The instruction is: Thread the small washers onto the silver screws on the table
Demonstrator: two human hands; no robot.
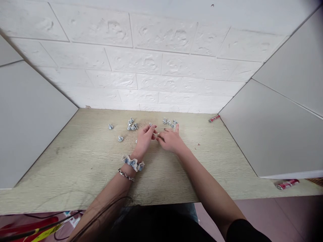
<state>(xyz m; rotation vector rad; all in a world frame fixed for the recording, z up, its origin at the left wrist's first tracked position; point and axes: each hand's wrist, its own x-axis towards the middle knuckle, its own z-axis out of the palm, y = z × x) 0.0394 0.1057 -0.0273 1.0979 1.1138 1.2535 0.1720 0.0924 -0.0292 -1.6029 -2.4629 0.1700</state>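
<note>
My left hand (pixel 146 137) is closed in a pinch on a small metal bolt (pixel 150 124), whose shank pokes up above the fingertips. Close by on its right, my right hand (pixel 169 139) has its thumb and forefinger drawn together, with the little finger stretched out. Whatever may lie between those fingertips is too small to name. Just beyond my right hand lies a loose group of small metal fasteners (pixel 169 122). Left of my left hand stands a cluster of bolts with washers (pixel 131 125). Two single bolts sit apart, one nearer bolt (pixel 120 138) and one farther left (pixel 111 126).
The pale wooden tabletop (pixel 161 181) ends at a white brick-patterned wall (pixel 148 64). Grey-white panels stand at left (pixel 32 124) and right (pixel 282 127). One red cylinder (pixel 214 118) lies at the back right, another red cylinder (pixel 287 184) near the front right edge.
</note>
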